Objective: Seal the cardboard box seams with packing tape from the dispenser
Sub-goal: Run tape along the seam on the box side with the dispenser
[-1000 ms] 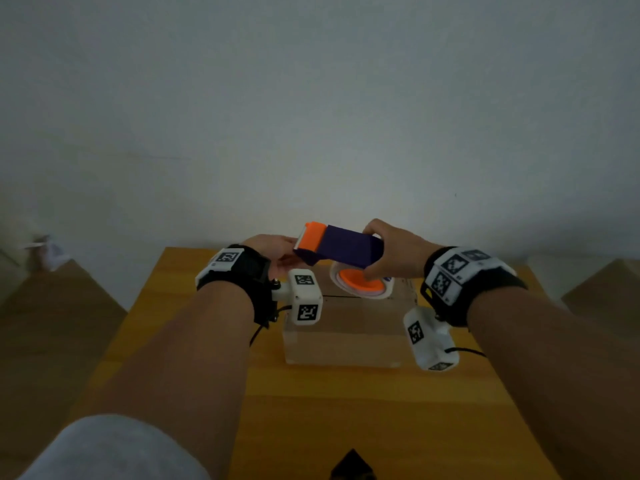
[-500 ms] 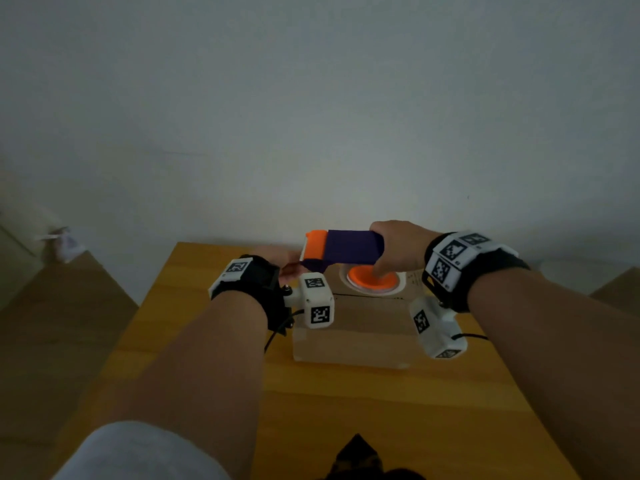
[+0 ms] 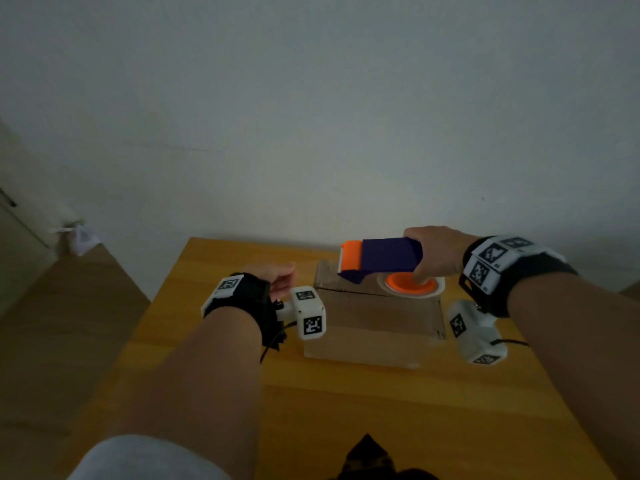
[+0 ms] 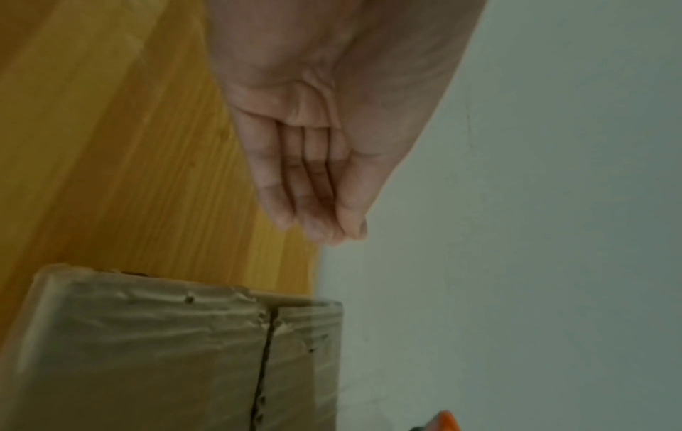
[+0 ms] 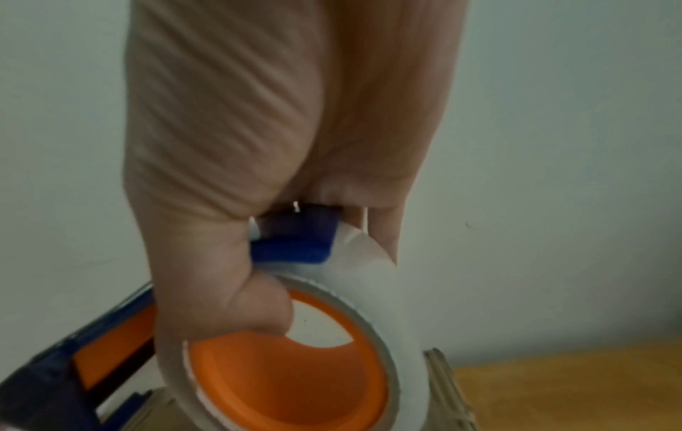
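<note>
A brown cardboard box (image 3: 377, 323) stands on the wooden table (image 3: 346, 403), its top seam (image 4: 264, 364) a dark slit. My right hand (image 3: 434, 252) grips the blue and orange tape dispenser (image 3: 381, 258) above the box's far right part, thumb in the orange core (image 5: 295, 370) of the white tape roll (image 5: 369, 277). The dispenser's orange end points left. My left hand (image 3: 280, 277) hovers to the left of the box, fingers (image 4: 306, 189) straight and together, holding nothing and apart from the box (image 4: 166, 350).
A pale wall (image 3: 311, 116) rises right behind the table's far edge. Wooden floor (image 3: 52, 323) lies to the left, with a small white object (image 3: 81, 237) by the wall. The table's near half (image 3: 363, 427) carries only my forearms.
My left hand has left the dispenser's orange end and drawn back to the left of the box. The right hand has carried the dispenser rightward.
</note>
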{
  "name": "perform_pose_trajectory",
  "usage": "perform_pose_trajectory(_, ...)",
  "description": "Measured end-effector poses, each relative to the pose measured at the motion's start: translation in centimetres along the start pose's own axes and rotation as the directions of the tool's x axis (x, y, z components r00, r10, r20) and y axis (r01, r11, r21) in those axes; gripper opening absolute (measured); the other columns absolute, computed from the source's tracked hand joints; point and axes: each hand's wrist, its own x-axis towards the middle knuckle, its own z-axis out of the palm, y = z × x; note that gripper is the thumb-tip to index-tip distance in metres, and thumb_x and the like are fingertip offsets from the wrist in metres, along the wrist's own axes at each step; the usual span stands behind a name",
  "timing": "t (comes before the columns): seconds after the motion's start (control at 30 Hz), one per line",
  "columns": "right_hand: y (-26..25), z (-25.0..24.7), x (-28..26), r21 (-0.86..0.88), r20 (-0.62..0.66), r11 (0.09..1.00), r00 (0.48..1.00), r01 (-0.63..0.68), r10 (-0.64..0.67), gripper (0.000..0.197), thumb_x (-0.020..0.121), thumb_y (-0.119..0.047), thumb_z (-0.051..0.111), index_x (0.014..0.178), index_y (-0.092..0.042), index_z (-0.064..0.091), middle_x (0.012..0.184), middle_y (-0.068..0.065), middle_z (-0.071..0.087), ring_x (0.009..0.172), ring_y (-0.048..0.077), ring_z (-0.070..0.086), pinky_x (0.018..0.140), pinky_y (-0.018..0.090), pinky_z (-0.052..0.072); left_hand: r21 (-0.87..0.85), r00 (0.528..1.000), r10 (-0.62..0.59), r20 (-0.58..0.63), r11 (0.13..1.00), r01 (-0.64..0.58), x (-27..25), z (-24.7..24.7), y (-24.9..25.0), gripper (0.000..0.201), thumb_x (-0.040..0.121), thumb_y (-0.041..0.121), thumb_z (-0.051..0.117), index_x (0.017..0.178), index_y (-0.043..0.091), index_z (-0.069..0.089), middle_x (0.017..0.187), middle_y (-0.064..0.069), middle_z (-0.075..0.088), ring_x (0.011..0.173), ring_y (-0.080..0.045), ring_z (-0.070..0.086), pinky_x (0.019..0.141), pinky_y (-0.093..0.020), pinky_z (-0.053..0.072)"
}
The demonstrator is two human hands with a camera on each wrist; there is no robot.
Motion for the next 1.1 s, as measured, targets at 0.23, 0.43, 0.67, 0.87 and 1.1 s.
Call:
perform_pose_trajectory(0.23, -1.2, 0.0, 0.8, -0.059, 0.078, 0.998, 0.997, 0.020, -0.015, 0.036, 0.069, -0.018, 0.076, 0.092, -0.022, 0.048, 0.078, -0.008, 0.052, 0.065, 0.006, 0.049, 0.054, 0.020, 0.037, 0.081, 0.999, -0.044, -0.001, 0.996, 0.044, 0.6, -0.4, -0.6, 0.033, 0.098, 0.013, 0.049, 0.065, 0.007, 0.049, 0.040, 0.000, 0.051, 0.021, -0.007, 0.041, 0.026, -0.009, 0.029)
perform_pose_trajectory(0.43, -2.1, -0.2, 1.0, -0.110, 0.117, 0.994, 0.993, 0.026, -0.013, 0.033, 0.069, -0.019, 0.075, 0.092, -0.021, 0.052, 0.082, -0.004, 0.057, 0.071, 0.013, 0.055, 0.056, 0.021, 0.042, 0.195, 0.998, -0.050, 0.030, 0.980, 0.043, 1.4, -0.3, -0.9, 0.042, 0.098, 0.015, 0.048, 0.057, 0.008, 0.051, 0.043, -0.001, 0.050, 0.041, -0.015, 0.044, 0.043, -0.023, 0.035)
perform_pose_trajectory(0.67, -2.6, 0.7, 1.7, -0.158, 0.153, 0.987, 0.988, 0.027, -0.003, 0.038, 0.068, -0.023, 0.076, 0.098, -0.020, 0.053, 0.088, -0.001, 0.060, 0.074, 0.016, 0.057, 0.060, 0.024, 0.045, 0.207, 0.990, -0.143, 0.005, 0.969, 0.139, 2.9, 0.0, -2.0, 0.036, 0.101, 0.018, 0.045, 0.066, 0.008, 0.052, 0.049, -0.003, 0.054, 0.036, -0.014, 0.047, 0.040, -0.026, 0.035)
perform_pose_trajectory(0.87, -2.6, 1.0, 2.2, -0.164, 0.161, 0.986, 0.987, 0.024, 0.003, 0.037, 0.068, -0.025, 0.077, 0.097, -0.021, 0.053, 0.088, -0.001, 0.060, 0.077, 0.018, 0.059, 0.063, 0.026, 0.047, 0.174, 0.980, -0.199, 0.004, 0.965, 0.195, 4.0, 1.6, -3.0, 0.033, 0.100, 0.016, 0.046, 0.070, 0.005, 0.054, 0.051, -0.007, 0.061, 0.044, -0.011, 0.059, 0.042, -0.016, 0.048)
perform_pose_trajectory(1.1, -2.5, 1.3, 2.6, -0.164, 0.146, 0.986, 0.989, 0.015, 0.009, 0.038, 0.066, -0.027, 0.077, 0.093, -0.023, 0.051, 0.082, -0.004, 0.056, 0.074, 0.017, 0.057, 0.068, 0.031, 0.050, 0.258, 0.965, -0.254, 0.059, 0.938, 0.231, 5.0, 2.7, -3.7, 0.023, 0.098, 0.021, 0.049, 0.101, 0.008, 0.067, 0.126, -0.013, 0.063, 0.100, -0.030, 0.064, 0.068, -0.037, 0.052)
